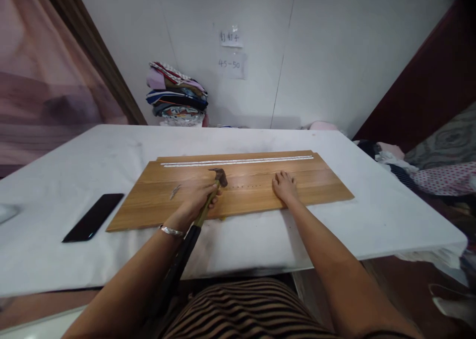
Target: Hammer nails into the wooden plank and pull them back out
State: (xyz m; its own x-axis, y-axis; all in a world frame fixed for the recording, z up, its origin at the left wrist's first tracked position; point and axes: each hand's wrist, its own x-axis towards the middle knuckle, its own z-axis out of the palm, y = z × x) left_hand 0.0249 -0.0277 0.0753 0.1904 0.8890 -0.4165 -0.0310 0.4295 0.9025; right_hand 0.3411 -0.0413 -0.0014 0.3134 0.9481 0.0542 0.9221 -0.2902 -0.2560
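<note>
My left hand [197, 199] is closed round the handle of a claw hammer [222, 178], just below its metal head. The black grip slants back toward my body. Under the hand lies a wooden board [145, 205] with wood grain. My right hand [285, 187] rests on the right part of this board, fingers spread and holding nothing. Between the hands runs a row of small dark points [246, 186], perhaps nails or holes; they are too small to tell. A little pile of nails [174, 192] lies left of my left hand. Two white strips [238, 161] stretch along the board's far side.
A white-covered table [260, 244] carries the board. On the left lies a black phone [92, 217]. Folded clothes [178, 96] are stacked behind the table's far edge, against a wall with paper notes [232, 65]. More cloth [442, 180] is heaped at the right.
</note>
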